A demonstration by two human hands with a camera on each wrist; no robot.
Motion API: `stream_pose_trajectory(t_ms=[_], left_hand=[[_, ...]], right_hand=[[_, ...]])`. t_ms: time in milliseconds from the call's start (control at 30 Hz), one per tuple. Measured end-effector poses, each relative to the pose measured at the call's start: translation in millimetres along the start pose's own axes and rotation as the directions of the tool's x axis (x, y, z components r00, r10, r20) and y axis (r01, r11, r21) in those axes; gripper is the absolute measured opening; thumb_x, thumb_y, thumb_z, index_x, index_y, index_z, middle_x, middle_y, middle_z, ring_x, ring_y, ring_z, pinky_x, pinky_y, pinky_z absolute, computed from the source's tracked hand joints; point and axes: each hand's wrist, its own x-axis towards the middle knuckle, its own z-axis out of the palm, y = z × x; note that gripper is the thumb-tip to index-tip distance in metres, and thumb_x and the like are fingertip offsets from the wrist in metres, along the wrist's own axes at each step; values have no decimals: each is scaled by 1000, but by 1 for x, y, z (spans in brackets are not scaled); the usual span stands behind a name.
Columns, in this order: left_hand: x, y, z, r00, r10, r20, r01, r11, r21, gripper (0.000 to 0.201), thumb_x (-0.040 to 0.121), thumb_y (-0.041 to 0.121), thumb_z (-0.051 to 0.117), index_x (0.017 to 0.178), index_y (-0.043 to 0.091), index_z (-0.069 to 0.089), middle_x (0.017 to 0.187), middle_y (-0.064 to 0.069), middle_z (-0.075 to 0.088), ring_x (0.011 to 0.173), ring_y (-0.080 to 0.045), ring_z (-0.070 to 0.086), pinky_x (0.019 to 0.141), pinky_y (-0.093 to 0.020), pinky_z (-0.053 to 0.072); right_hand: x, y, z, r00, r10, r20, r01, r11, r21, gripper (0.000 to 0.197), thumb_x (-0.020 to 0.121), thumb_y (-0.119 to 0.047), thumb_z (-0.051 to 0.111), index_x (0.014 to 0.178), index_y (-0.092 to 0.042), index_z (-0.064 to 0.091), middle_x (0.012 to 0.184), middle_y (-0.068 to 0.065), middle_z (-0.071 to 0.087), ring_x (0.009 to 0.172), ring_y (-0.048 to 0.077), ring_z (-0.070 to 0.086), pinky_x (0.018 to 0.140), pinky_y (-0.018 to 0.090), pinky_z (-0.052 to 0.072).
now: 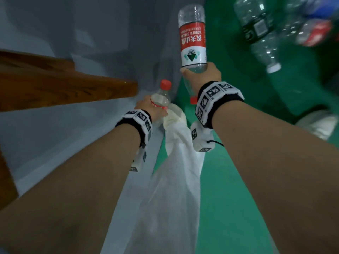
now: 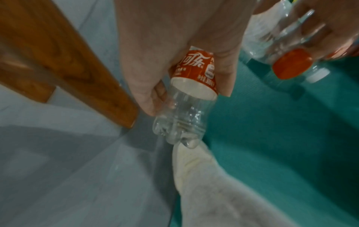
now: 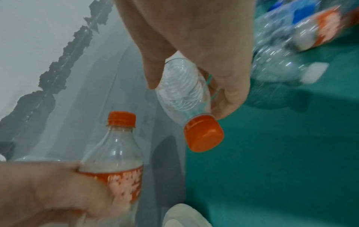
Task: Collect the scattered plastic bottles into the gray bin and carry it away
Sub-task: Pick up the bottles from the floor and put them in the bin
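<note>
Forearms reaching forward over green floor (image 1: 238, 180). Left hand (image 1: 146, 109) wrapping cola bottle (image 1: 161, 99), cap up. Right hand (image 1: 205, 74) gripping water bottle (image 1: 192, 37) inverted, cap down. Gray bin not showing. More bottles (image 1: 266, 33) lying beyond. Advice: keeping both grips firm while carrying to bin. Right wrist view alone revealing blue-labelled bottle (image 3: 303, 16).

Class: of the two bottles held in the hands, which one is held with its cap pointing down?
The water bottle in the right hand; the cola bottle in the left hand points its cap up.
</note>
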Motion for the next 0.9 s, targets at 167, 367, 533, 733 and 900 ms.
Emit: stream_pose_trajectory(t_ms=[167,367,533,733,900], left_hand=[[-94,90,-6,995,85,-50,-85,996,2,94,46,42,81,130,16,47,128,-7,55,115,-28,55,98,-41,48],[-202,212,-12,938,326,-118,-331,943,-24,50,70,32,76,111,26,49,99,9,59,97,-14,57,77,-23,45],[-291,310,21,871,490,-27,-490,871,-30,56,71,32,76,120,28,50,104,10,62,93,-10,60,78,-28,49],[-359,394,113,788,608,99,-615,784,79,50,69,31,80,111,31,51,100,12,63,88,-3,59,78,-20,48],[-388,439,203,761,618,198,-649,712,269,62,65,33,80,120,25,52,110,4,64,99,-16,62,91,-33,49]], right_hand=[[-48,7,-102,1000,1,-1,-1,998,63,61,74,-46,77,123,-16,55,119,4,60,94,20,64,79,33,54],[-106,13,-222,1000,11,18,-14,983,184,38,78,-41,76,101,-17,57,103,-2,66,82,15,64,68,26,50],[-130,33,-317,1000,15,2,-15,946,323,40,78,-42,76,103,-19,57,101,-4,65,80,9,63,64,23,50],[-132,77,-416,991,133,-4,-112,846,521,52,78,-45,75,117,-16,58,109,-1,67,92,17,66,67,27,51],[-109,120,-475,961,275,40,-232,715,660,31,77,-40,77,92,-19,60,92,2,69,87,23,69,86,44,57]])
